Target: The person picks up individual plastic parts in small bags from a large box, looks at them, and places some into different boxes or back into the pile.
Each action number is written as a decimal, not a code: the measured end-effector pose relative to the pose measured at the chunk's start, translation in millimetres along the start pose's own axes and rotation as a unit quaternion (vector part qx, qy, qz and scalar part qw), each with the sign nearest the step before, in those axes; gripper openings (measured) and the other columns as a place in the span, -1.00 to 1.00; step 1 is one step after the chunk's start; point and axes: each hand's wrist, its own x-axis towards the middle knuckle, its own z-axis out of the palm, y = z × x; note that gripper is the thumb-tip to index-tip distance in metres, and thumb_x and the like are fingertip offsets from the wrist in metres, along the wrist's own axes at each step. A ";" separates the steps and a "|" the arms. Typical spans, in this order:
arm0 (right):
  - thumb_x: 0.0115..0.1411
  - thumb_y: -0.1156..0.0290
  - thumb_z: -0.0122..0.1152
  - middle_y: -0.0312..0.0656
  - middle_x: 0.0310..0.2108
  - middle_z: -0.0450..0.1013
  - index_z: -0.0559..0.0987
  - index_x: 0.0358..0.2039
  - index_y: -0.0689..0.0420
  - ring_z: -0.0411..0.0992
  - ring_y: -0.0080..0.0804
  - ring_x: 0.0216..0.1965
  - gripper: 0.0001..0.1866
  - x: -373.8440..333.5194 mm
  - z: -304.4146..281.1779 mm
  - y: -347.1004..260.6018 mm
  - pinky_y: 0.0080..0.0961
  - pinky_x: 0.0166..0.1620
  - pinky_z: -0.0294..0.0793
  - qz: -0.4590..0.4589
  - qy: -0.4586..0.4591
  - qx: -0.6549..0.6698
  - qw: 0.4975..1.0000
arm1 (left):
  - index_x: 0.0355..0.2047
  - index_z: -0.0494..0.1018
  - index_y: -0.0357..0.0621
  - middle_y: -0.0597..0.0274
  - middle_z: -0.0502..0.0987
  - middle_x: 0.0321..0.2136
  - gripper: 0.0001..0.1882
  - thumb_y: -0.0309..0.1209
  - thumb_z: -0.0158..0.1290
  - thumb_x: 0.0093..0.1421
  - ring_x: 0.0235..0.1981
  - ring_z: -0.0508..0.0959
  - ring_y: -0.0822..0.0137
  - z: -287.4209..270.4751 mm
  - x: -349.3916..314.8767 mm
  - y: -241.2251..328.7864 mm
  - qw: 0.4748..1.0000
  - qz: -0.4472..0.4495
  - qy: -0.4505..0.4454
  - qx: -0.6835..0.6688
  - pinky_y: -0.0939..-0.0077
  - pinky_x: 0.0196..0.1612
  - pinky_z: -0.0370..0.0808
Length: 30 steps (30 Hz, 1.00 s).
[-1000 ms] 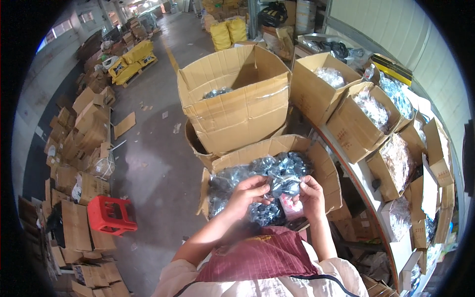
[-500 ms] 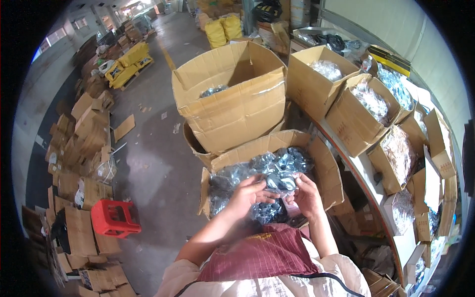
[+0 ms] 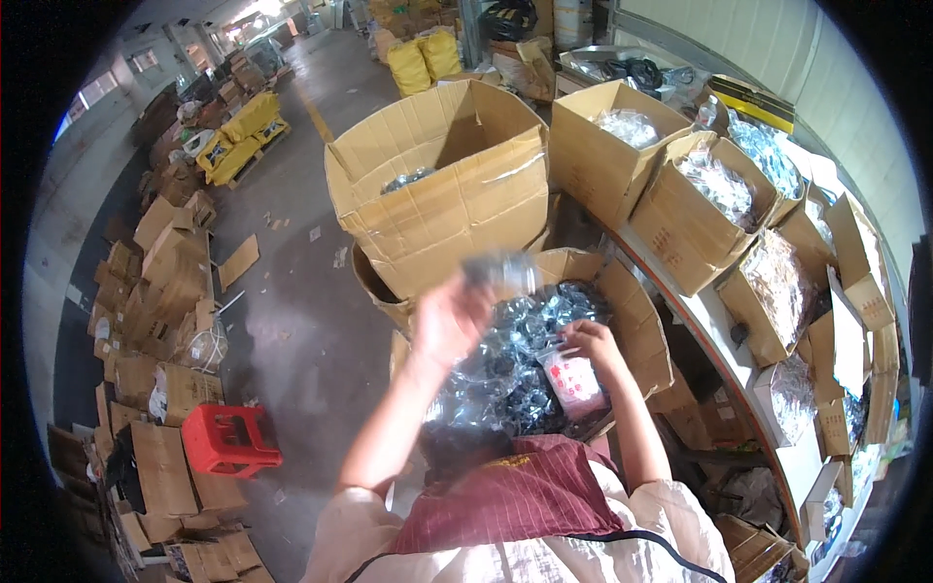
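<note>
My left hand [image 3: 450, 323] is raised over the left side of the low open carton [image 3: 646, 340]. Its fingers grip a clear plastic bag with something dark inside [image 3: 501, 272], smeared by motion. Over the carton's right side, my right hand [image 3: 591, 342] has its fingers bent at the top edge of a pinkish-white packet [image 3: 575, 387] with red print, and appears to pinch it. Many clear bags with dark contents [image 3: 515, 374] fill the carton below both hands.
Just beyond stands a tall open carton [image 3: 447, 228] with a few bags inside. A curved bench [image 3: 685, 291] on the right bears several cartons [image 3: 700, 219] of bagged goods. To the left are a red plastic stool [image 3: 231, 440] and piled flattened cardboard [image 3: 160, 466].
My hands have parted. The left has carried the clear bag up and leftward, toward the tall carton. My right hand has let go of that bag and is at the pinkish-white packet, now more visible.
</note>
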 end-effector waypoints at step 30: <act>-0.02 0.70 0.29 -0.31 -0.15 0.49 0.45 0.10 0.16 0.43 -0.55 -0.13 -0.40 -69.7 6.2 -82.2 -0.60 -0.03 0.44 -0.033 -0.112 -0.031 0.993 | 0.10 0.33 -0.23 0.13 0.51 -0.05 -0.62 -0.48 -0.02 0.27 0.03 0.52 0.23 -38.4 -46.4 -71.1 0.958 -0.102 0.069 0.258 0.34 0.03 0.46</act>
